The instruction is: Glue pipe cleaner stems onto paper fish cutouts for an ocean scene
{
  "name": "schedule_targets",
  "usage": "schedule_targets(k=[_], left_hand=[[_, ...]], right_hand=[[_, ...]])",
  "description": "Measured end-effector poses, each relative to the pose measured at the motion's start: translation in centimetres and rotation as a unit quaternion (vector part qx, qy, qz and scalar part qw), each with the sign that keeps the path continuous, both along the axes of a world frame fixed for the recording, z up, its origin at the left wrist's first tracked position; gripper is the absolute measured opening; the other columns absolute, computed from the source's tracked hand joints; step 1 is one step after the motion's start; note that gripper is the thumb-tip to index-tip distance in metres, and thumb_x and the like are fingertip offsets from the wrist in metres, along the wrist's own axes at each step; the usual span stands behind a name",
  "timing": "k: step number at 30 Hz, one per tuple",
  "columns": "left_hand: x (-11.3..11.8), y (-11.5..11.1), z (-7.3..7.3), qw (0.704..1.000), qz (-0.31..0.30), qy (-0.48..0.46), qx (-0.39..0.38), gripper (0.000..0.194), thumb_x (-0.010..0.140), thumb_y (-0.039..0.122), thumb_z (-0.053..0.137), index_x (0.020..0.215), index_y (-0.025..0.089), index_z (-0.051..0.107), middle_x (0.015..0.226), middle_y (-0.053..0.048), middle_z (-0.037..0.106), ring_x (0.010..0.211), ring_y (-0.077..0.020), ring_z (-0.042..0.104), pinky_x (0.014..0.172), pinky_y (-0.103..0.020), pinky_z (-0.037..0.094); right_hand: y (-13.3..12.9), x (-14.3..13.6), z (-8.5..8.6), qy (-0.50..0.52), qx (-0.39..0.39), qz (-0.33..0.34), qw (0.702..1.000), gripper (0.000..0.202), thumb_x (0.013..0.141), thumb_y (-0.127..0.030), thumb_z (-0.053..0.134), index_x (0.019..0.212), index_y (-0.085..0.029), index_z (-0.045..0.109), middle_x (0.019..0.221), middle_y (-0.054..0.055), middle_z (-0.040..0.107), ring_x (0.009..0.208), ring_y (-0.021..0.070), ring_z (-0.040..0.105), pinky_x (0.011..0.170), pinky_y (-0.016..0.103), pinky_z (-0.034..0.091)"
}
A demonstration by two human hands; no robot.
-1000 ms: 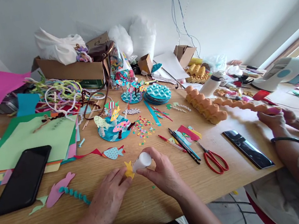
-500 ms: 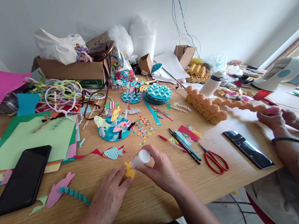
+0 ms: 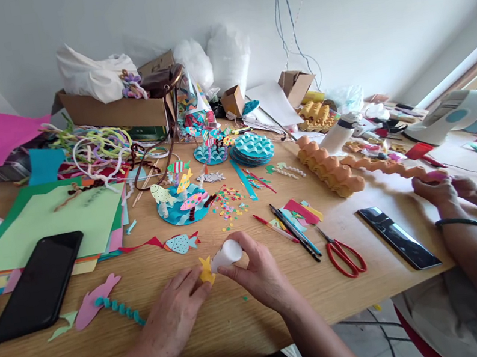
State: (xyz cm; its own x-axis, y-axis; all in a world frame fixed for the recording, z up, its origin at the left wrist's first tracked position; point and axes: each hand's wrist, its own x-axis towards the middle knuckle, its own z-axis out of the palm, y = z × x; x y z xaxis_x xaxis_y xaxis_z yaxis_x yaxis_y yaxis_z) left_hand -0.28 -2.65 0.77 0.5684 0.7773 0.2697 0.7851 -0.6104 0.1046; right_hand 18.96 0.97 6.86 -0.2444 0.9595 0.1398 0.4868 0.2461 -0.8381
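My right hand [image 3: 260,269] is closed round a white glue stick [image 3: 229,254], tilted with its far end against a small yellow paper fish [image 3: 206,270]. Fingertips of my left hand [image 3: 178,305] grip that fish at its edge and keep it on the table; part of it is hidden beneath them. Left of this hand lies a pink paper fish [image 3: 92,303] with a teal twisted pipe cleaner [image 3: 121,311]. A light blue dotted paper fish [image 3: 180,244] with red fins lies just beyond my hands.
Red-handled scissors [image 3: 345,257], pens [image 3: 294,233] and a phone [image 3: 398,237] lie to the right; another phone [image 3: 39,285] is at left. Behind stand a blue base with fish [image 3: 184,210] and confetti [image 3: 228,201]. A co-worker's hands [image 3: 437,191] hold an orange egg-carton strip [image 3: 383,166].
Hardly anything differs. The whole view has shifted very slightly; both my hands keep their hold on the glue stick and the yellow paper fish.
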Motion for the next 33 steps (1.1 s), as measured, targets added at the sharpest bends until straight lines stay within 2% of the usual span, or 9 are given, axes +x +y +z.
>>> schedule_targets(k=[4,9,15,17,20,24,27,31,33], left_hand=[[0.0,0.1,0.4,1.000,-0.003,0.004,-0.021,0.032,0.081,0.004,0.047,0.103,0.022,0.062,0.115,-0.008,0.062,0.105,-0.0232,0.056,0.088,-0.039,0.050],[0.1,0.3,0.8,0.999,-0.004,-0.011,-0.046,0.032,0.081,0.004,0.045,0.100,0.022,0.064,0.115,-0.008,0.061,0.106,-0.0229,0.056,0.089,-0.040,0.049],[-0.5,0.4,0.5,0.990,-0.004,-0.142,-0.015,0.033,0.087,0.014,0.035,0.103,0.024,0.062,0.109,-0.005,0.064,0.098,-0.0178,0.061,0.089,-0.032,0.050],[-0.3,0.6,1.1,0.973,-0.001,-0.227,-0.030,0.028,0.087,0.020,0.041,0.106,0.026,0.061,0.106,-0.003,0.066,0.093,-0.0171,0.064,0.085,-0.028,0.052],[1.0,1.0,2.5,0.920,0.011,-0.363,-0.144,0.029,0.083,0.030,0.053,0.111,0.026,0.059,0.096,-0.003,0.068,0.080,-0.0162,0.067,0.069,-0.021,0.056],[3.9,1.8,3.7,0.820,0.056,-0.505,-0.262,0.034,0.083,0.042,0.052,0.109,0.022,0.060,0.090,-0.004,0.069,0.077,-0.0188,0.066,0.068,-0.026,0.056],[5.1,2.4,3.8,0.780,0.075,-0.557,-0.275,0.033,0.080,0.044,0.055,0.102,0.022,0.062,0.091,-0.003,0.068,0.078,-0.0192,0.065,0.072,-0.029,0.054],[5.2,3.1,4.0,0.794,0.064,-0.535,-0.281,0.029,0.078,0.041,0.057,0.099,0.021,0.062,0.087,-0.003,0.067,0.079,-0.0198,0.064,0.070,-0.028,0.053],[5.1,3.4,4.4,0.822,0.061,-0.492,-0.279,0.029,0.077,0.038,0.057,0.100,0.020,0.063,0.082,-0.003,0.067,0.073,-0.0184,0.063,0.066,-0.027,0.053]], right_hand=[[0.2,1.0,-0.9,0.186,-0.067,-0.066,0.978,0.029,0.068,-0.031,0.067,0.088,-0.021,0.048,0.077,-0.001,0.056,0.071,0.0143,0.054,0.060,0.024,0.044],[0.6,1.8,-2.1,0.452,-0.206,-0.129,0.858,0.035,0.065,-0.035,0.070,0.088,-0.022,0.047,0.076,-0.002,0.058,0.059,0.0114,0.056,0.035,0.015,0.032],[0.5,2.2,-2.4,0.615,-0.262,-0.127,0.732,0.036,0.055,-0.020,0.080,0.079,-0.019,0.054,0.075,-0.003,0.065,0.063,0.0092,0.060,0.057,0.018,0.051],[0.1,2.0,-2.1,0.641,-0.275,-0.107,0.709,0.036,0.055,-0.017,0.080,0.080,-0.020,0.054,0.079,-0.003,0.066,0.066,0.0091,0.062,0.061,0.018,0.053],[-0.6,1.0,-1.5,0.653,-0.289,-0.068,0.697,0.036,0.057,-0.017,0.080,0.081,-0.021,0.053,0.082,-0.003,0.066,0.069,0.0089,0.062,0.065,0.020,0.052],[-1.3,-0.3,-1.2,0.625,-0.285,-0.023,0.726,0.039,0.058,-0.021,0.080,0.083,-0.022,0.051,0.084,-0.003,0.064,0.072,0.0109,0.061,0.067,0.022,0.049],[-1.2,0.0,-1.2,0.541,-0.234,-0.026,0.807,0.040,0.056,-0.028,0.081,0.083,-0.022,0.052,0.081,-0.004,0.062,0.072,0.0120,0.058,0.065,0.022,0.045],[-0.4,1.7,-0.3,0.248,-0.115,0.023,0.962,0.035,0.063,-0.032,0.076,0.092,-0.020,0.061,0.086,0.000,0.064,0.080,0.0158,0.056,0.070,0.025,0.042],[0.2,2.5,0.8,0.094,-0.054,0.053,0.993,0.031,0.070,-0.029,0.071,0.098,-0.021,0.062,0.092,0.001,0.065,0.086,0.0172,0.056,0.076,0.027,0.040]])
